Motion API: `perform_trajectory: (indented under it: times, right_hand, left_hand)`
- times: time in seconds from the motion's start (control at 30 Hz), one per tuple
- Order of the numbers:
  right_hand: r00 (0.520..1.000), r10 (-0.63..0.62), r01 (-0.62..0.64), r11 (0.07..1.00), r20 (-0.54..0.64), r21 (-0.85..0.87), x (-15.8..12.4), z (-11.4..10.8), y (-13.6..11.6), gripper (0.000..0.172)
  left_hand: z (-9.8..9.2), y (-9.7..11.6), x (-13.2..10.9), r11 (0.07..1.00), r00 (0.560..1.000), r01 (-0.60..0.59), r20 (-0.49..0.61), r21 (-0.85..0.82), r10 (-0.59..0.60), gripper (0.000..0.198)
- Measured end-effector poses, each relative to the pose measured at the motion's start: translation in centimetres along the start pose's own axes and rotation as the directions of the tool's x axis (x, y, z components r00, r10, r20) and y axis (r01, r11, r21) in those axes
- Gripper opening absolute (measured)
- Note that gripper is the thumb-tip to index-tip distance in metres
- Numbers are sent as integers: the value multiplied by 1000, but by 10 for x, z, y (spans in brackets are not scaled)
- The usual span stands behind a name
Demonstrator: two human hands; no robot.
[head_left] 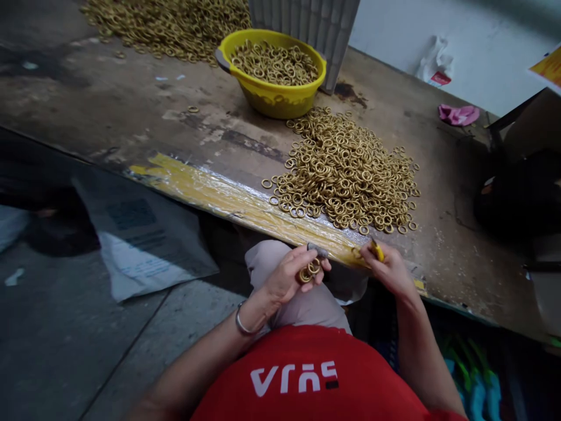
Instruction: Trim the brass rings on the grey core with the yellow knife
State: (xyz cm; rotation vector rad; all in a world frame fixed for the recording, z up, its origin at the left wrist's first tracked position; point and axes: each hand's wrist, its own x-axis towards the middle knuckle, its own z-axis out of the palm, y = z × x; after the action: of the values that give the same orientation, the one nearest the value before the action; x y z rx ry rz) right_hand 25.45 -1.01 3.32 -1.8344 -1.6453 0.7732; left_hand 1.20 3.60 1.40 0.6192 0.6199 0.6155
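Observation:
Several brass-coloured rings [309, 270] rest in my left hand [287, 273], whose fingers curl around them above my lap. A grey wrap [317, 250] covers one of that hand's fingertips. My right hand [390, 269] is closed on a small yellow-handled tool [377, 250] at the table's front edge; its kind I cannot make out. Just beyond both hands, a loose pile of the same rings [346, 169] spreads over the table.
A yellow basin [280, 96] full of rings stands behind the pile, before a grey ribbed crate [302, 23]. Another ring heap [170, 23] lies at the back left. Yellow tape [210, 190] covers part of the wooden table's [144, 111] front edge. A white sack [144, 240] stands below.

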Motion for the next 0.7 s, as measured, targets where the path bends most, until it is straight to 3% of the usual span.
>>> perform_trajectory:
  times: [0.07,0.2,0.33,0.43,0.53,0.7]
  right_hand:
    - [969,-130,109,988,212,107,0,6,-25,29]
    - [911,-259,214,962,320,169,7,16,-56,26]
    - [917,-282,235,953,281,191,11,24,-65,28]
    - [957,-254,227,957,140,181,6,30,-67,25]
    - [971,-240,239,968,16,72,-4,36,-63,20]
    - [972,-230,233,952,41,-200,-20,48,-56,19]
  left_hand:
    - [-1,-1,2,995,999,-2,-49,103,7,39]
    - [-5,0,1,968,996,80,-64,239,-67,41]
    - [-8,2,-5,975,993,119,-12,186,-119,41]
    - [-6,3,-10,993,996,93,12,67,-94,38]
    - [-2,5,-14,999,999,34,-29,18,-34,34]
    - [4,3,-16,998,995,-52,-86,46,56,35]
